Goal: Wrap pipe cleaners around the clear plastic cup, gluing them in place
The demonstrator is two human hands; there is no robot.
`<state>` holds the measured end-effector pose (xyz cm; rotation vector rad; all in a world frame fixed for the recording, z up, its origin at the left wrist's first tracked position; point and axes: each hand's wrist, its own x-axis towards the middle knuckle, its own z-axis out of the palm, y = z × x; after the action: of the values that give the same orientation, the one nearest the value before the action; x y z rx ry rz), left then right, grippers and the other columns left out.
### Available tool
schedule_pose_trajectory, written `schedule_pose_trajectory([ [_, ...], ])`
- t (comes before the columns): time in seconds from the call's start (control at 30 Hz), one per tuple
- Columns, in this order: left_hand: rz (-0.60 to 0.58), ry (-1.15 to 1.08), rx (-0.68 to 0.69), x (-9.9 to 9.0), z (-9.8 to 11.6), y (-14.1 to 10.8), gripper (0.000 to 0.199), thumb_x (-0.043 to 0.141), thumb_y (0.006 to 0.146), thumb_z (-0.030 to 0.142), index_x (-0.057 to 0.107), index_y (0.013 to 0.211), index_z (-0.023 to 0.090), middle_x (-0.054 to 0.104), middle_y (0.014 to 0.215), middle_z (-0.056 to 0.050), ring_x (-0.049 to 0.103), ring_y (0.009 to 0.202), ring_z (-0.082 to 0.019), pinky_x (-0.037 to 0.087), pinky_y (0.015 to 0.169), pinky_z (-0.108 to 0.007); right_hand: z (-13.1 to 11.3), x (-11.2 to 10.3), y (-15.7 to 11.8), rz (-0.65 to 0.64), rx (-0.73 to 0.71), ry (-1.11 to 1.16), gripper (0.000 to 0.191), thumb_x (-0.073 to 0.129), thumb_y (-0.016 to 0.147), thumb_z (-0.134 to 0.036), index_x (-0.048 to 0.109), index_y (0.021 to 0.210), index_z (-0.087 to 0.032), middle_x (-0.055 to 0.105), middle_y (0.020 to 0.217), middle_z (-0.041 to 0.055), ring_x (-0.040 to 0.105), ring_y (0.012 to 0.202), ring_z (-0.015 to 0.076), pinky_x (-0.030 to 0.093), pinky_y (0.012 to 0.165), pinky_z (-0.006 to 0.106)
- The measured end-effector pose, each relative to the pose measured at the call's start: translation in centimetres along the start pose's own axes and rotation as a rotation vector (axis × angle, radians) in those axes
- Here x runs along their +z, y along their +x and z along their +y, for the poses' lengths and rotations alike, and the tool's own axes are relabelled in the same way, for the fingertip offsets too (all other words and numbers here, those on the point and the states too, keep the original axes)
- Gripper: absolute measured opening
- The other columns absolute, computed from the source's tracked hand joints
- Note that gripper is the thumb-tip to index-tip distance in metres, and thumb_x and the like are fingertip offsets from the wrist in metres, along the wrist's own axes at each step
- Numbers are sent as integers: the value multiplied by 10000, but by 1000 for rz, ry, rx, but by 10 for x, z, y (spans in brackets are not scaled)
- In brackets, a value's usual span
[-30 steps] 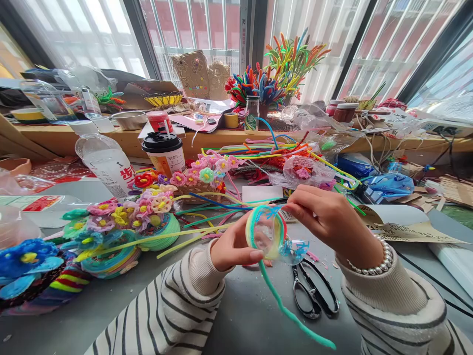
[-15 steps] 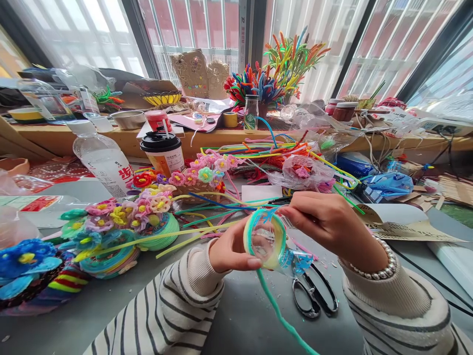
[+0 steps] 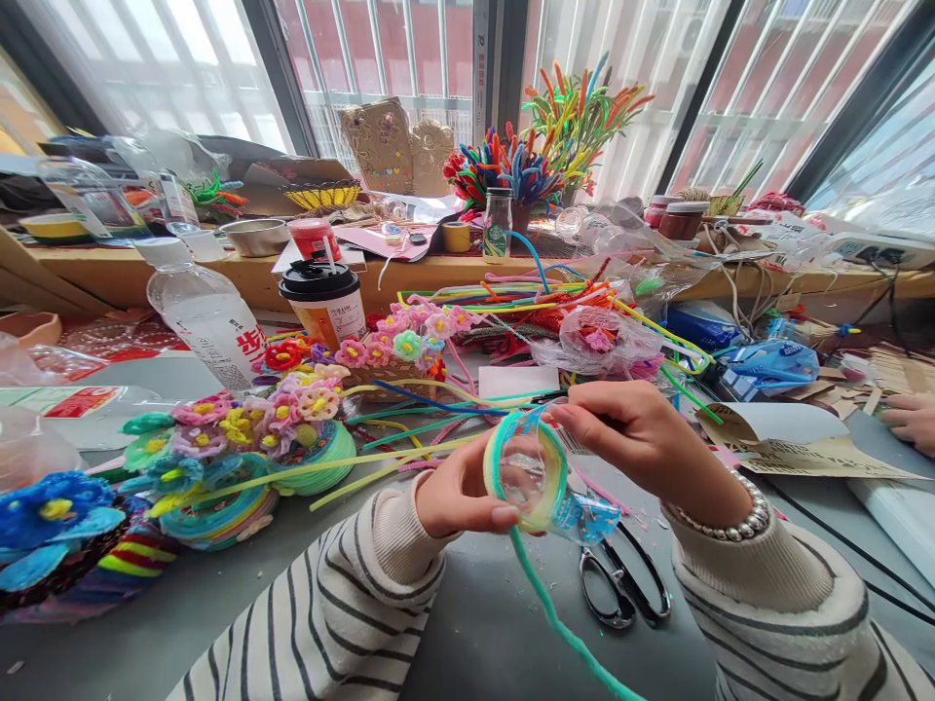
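My left hand (image 3: 464, 487) is wrapped round a cut piece of clear plastic bottle (image 3: 520, 477), its open end facing me. Green and pale yellow pipe cleaner lines its rim. A long green pipe cleaner tail (image 3: 553, 615) hangs from the rim down to the table's near side. At the upper right of the rim, my right hand (image 3: 620, 424) pinches a strip of blue-printed clear film (image 3: 527, 423); its fingertips partly hide the film. More blue-printed plastic (image 3: 593, 518) sticks out at the lower right, above black-handled scissors (image 3: 628, 582) on the grey table.
Pipe-cleaner flower pots (image 3: 307, 458) crowd the left, near a water bottle (image 3: 208, 312) and lidded cup (image 3: 322, 302). Loose pipe cleaners (image 3: 504, 297) lie behind my hands. Brown paper (image 3: 796, 443) and another person's hand (image 3: 912, 421) are at the right.
My right hand and wrist have shifted slightly left. The green tail's lower end has swung a little right. Another person's hand has come into view at the right edge.
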<state>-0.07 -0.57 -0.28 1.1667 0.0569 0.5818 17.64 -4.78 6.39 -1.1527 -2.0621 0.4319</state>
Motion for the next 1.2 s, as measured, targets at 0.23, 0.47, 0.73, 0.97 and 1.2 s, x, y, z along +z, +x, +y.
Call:
schedule_pose_trajectory([
  [0.23,77,-144,35,-6,-2,-1,468,716,567,350,581,1001,237,564,970,-43,594,665,-125,505,522,-222,13,-2,1,86,118,313,399,422,796,-538,445,624,-178,369,553,-50,338,491,63,297,447,192],
  [0.47,287,-164,36,-9,-3,-3,599,731,525,388,545,1072,232,533,1138,-96,625,821,-221,529,593,-274,14,17,3,49,31,587,928,634,521,-623,318,1303,-234,435,1287,110,384,1205,260,305,1001,419],
  [0.73,467,-97,79,0,-4,0,526,717,591,286,532,1080,227,594,1072,-61,616,861,-201,525,668,-273,11,45,6,198,169,740,805,708,638,-303,280,1314,-212,436,1310,124,401,1213,241,352,987,415],
  [0.97,479,-454,70,-11,2,4,541,603,692,400,465,1128,110,638,942,-109,630,713,-139,503,608,-203,18,48,10,261,233,837,863,555,674,-590,186,1357,-213,278,1419,113,260,1299,208,202,1065,410],
  [1.2,432,-660,0,-20,9,0,826,588,648,503,311,1222,-24,643,741,-112,597,583,-129,497,546,-201,21,44,11,373,316,839,672,441,751,-598,325,1285,-207,412,1342,115,352,1249,222,257,1030,413],
])
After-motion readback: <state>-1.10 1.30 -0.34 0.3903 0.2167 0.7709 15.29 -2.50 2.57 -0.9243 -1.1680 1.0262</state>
